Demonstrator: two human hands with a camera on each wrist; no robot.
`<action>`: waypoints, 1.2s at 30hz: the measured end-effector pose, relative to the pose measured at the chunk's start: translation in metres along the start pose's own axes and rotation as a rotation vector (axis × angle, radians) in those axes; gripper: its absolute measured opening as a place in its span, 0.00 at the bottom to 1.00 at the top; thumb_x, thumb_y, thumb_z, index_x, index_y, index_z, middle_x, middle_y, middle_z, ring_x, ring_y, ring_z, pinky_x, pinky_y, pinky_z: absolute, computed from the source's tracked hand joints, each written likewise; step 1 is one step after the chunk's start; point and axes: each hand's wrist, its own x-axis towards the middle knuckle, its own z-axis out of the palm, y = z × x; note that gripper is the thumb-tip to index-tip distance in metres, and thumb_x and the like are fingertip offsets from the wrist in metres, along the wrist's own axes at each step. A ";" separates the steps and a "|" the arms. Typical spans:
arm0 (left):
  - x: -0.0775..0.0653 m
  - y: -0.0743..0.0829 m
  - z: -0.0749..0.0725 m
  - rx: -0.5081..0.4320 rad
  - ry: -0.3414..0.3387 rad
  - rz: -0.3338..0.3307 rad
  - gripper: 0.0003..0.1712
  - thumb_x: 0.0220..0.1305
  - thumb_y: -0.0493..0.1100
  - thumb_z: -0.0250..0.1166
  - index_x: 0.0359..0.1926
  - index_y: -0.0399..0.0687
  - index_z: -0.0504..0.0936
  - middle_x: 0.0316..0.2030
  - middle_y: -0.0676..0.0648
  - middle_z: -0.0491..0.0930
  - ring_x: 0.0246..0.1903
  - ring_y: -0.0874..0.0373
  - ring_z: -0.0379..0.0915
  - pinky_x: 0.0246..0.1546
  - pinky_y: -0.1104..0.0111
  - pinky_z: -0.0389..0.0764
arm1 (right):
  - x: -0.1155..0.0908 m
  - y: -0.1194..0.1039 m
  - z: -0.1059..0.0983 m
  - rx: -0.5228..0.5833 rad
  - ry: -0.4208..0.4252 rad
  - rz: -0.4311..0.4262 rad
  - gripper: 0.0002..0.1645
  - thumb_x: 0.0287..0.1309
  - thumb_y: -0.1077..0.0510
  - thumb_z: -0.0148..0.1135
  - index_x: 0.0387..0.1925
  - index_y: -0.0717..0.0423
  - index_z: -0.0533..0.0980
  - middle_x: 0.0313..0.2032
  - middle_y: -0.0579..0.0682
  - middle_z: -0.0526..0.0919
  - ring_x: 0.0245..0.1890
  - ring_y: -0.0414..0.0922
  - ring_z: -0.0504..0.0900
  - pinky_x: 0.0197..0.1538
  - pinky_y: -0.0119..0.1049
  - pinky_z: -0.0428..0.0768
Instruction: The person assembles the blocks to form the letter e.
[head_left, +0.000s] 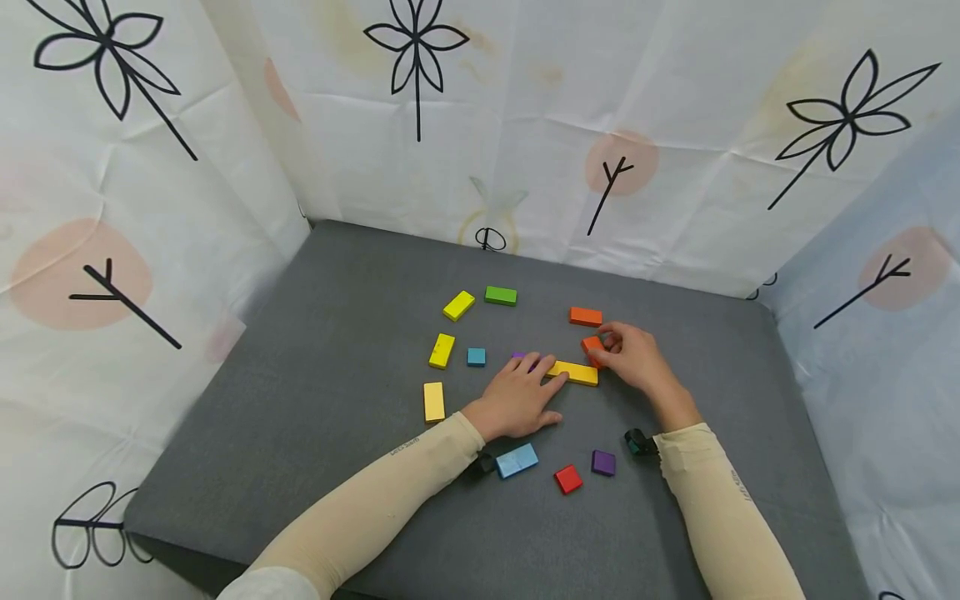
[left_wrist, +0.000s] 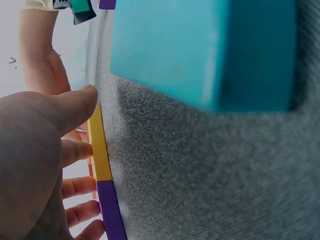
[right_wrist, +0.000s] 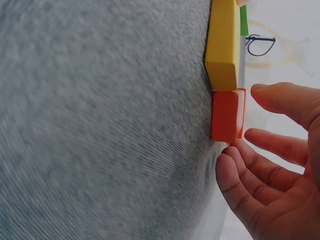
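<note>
My left hand [head_left: 519,398] lies with fingers spread and fairly straight over a row of toy blocks, its fingertips at the purple block [left_wrist: 111,210] and the long amber block [head_left: 576,372]. These two stand end to end. At the amber block's far end, an orange block [right_wrist: 225,116] sits at an angle in the head view. Around this orange block hover the loosely bent fingers of my right hand [head_left: 633,358]. In the right wrist view a small gap shows between thumb and block; the other fingertips are close to or touching it.
Another orange block [head_left: 586,317] lies just behind. Green [head_left: 501,296], yellow [head_left: 459,306] and small blue [head_left: 476,357] blocks are spread to the left. Nearer me are a light blue block [head_left: 517,460], a red block [head_left: 568,479] and a purple square block [head_left: 603,463] on the grey table [head_left: 337,333].
</note>
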 end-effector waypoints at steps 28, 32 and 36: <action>0.001 -0.002 0.002 -0.004 0.002 0.006 0.43 0.80 0.71 0.55 0.86 0.60 0.63 0.83 0.46 0.56 0.80 0.46 0.53 0.80 0.51 0.57 | 0.037 -0.013 -0.039 -0.049 -0.021 -0.066 0.27 0.76 0.57 0.67 0.70 0.65 0.77 0.63 0.67 0.78 0.61 0.66 0.78 0.62 0.65 0.78; 0.001 -0.001 0.001 -0.004 -0.003 0.001 0.43 0.80 0.71 0.55 0.86 0.60 0.62 0.83 0.46 0.56 0.80 0.46 0.52 0.80 0.51 0.57 | 0.042 -0.013 -0.039 -0.050 -0.036 -0.071 0.27 0.77 0.58 0.67 0.70 0.65 0.76 0.64 0.67 0.78 0.62 0.66 0.77 0.62 0.64 0.78; 0.002 -0.001 0.002 -0.006 -0.006 -0.001 0.43 0.80 0.71 0.55 0.86 0.60 0.62 0.83 0.46 0.56 0.80 0.46 0.52 0.80 0.50 0.57 | 0.046 -0.011 -0.039 -0.057 -0.060 -0.076 0.27 0.77 0.58 0.66 0.71 0.65 0.76 0.65 0.66 0.78 0.63 0.65 0.77 0.63 0.64 0.77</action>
